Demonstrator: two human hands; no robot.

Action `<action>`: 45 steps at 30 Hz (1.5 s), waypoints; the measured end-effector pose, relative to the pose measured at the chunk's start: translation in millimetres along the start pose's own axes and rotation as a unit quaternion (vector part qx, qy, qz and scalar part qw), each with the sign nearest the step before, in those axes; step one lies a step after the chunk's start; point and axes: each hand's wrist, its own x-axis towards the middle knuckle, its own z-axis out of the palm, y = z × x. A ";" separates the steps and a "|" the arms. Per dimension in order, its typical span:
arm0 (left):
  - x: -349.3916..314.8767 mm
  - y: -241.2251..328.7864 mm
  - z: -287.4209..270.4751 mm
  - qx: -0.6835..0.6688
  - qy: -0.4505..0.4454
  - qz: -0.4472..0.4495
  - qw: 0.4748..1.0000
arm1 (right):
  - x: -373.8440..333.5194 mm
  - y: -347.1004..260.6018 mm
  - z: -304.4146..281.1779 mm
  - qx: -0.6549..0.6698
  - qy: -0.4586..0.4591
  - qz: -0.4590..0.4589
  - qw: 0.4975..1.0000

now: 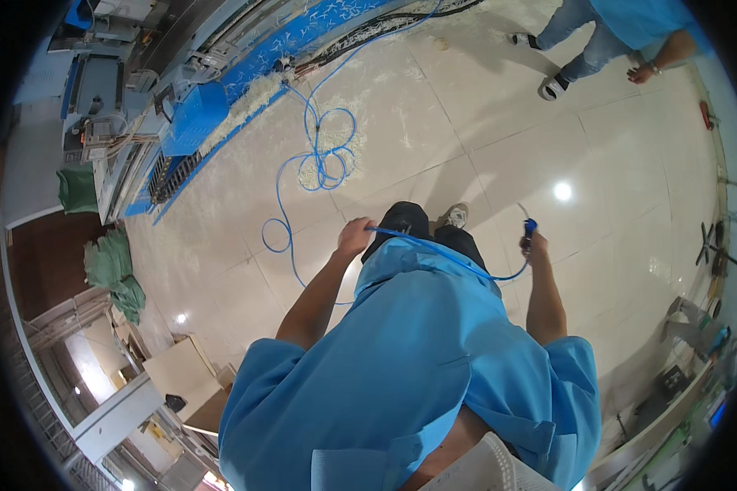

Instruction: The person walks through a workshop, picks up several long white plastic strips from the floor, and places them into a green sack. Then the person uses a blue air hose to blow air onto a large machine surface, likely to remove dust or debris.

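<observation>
My left hand (354,236) is closed around a blue air hose (434,246), out in front of my left side. From there the hose sags across my front to a blue air blow gun (531,225). The gun sits in my right hand (536,245), whose fingers wrap its handle; its thin nozzle points forward, away from me. More of the same hose lies in loose loops on the tiled floor ahead, among pale shavings (309,173), and runs up toward a machine.
At the upper left stands a long machine with blue panels (198,116), its edge strewn with shavings. Another person in a blue top (643,29) stands at the upper right. Green sacks (113,270) lie at the left. A dark stand (708,244) is near the right wall.
</observation>
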 end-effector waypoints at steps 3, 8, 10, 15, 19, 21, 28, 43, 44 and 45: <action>-18.2 -21.5 -3.9 0.014 -0.034 -0.097 0.995 | 14.7 -23.8 56.0 0.031 -0.060 0.039 0.997; -34.0 -60.9 3.5 0.003 -0.031 -0.191 0.981 | 15.9 -61.6 123.5 0.067 -0.101 0.090 0.988; -18.9 -75.4 1.7 0.010 -0.043 -0.199 0.979 | 17.6 -91.1 147.2 0.052 -0.171 0.059 0.982; 45.9 -93.1 -20.6 -0.082 0.036 -0.257 0.962 | 13.1 -206.9 236.9 0.109 -0.146 0.016 0.983; 108.3 -100.9 -66.0 -0.178 0.097 -0.237 0.950 | -13.0 -339.4 340.3 0.183 -0.104 -0.238 0.948; 134.4 -104.4 -89.8 -0.214 0.157 -0.211 0.941 | -37.6 -408.1 390.5 0.229 -0.148 -0.331 0.903; 221.1 -82.6 -151.6 -0.156 0.188 -0.190 0.951 | -140.2 -592.4 570.2 -0.068 -0.307 -0.432 0.845; 459.8 67.2 -322.7 -0.197 0.126 -0.162 0.959 | -18.4 -969.0 725.1 0.177 -0.102 -0.432 0.878; 470.2 69.1 -331.6 -0.195 0.129 -0.165 0.958 | -18.1 -975.6 730.2 0.170 -0.110 -0.404 0.892; 478.1 70.0 -338.8 -0.194 0.144 -0.154 0.958 | -20.1 -979.3 735.0 0.115 -0.171 -0.393 0.896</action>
